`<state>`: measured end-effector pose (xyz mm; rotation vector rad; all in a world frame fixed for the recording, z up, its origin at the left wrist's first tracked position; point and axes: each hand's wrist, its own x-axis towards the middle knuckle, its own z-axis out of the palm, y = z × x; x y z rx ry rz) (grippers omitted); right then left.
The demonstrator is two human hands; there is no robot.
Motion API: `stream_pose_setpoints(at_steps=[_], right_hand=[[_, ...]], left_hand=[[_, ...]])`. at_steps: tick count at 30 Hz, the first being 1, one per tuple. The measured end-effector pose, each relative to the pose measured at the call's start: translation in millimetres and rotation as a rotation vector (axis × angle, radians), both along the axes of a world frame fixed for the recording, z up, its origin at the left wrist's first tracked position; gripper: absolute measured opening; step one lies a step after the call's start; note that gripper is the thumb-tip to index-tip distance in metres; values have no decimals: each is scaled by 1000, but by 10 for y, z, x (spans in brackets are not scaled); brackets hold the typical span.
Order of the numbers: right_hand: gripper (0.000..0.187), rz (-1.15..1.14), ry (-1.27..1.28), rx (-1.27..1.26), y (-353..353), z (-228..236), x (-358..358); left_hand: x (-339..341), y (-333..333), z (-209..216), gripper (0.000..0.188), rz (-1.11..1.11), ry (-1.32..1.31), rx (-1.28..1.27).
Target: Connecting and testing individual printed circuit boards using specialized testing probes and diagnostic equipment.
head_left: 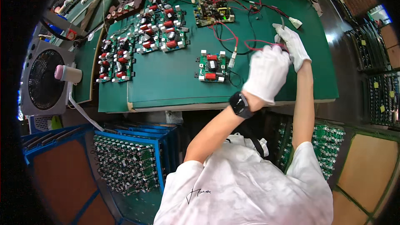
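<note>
My left hand [268,73], in a white glove with a black watch at the wrist, is closed at the table's right side, its fingers blurred. It meets my right hand [295,46], also gloved and closed, with a thin grey, bent piece [282,23] sticking up past its fingers. A red wire [256,41] runs into the spot between both hands; what they grip there is mostly hidden. Left of them lies a small green circuit board [211,67] with red and black parts and white terminals. A white connector [232,60] on a wire rests beside that board.
Several similar boards [168,29] stand in rows on the green table [166,87]. A larger board [211,8] with a lit green light sits at the back, wired. A white plug [295,23] lies at right. A fan [48,77] and racks of boards [125,162] flank me.
</note>
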<state>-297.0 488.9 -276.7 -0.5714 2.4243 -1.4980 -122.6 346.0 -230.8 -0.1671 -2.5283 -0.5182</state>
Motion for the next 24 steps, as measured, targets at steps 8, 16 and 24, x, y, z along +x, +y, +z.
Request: stream_pose_setpoints(at_steps=[8,16,24], right_hand=[[42,-116,328,346,-259,481,715],[53,370,132,222,-952,358,1174],[45,111,-85,77,-1099,373,1164]], left_hand=[[741,-440,-142,29,243,279,197],[707,-815,-430,26,477,70,94],[694,-806,-569,21,441,151,119]])
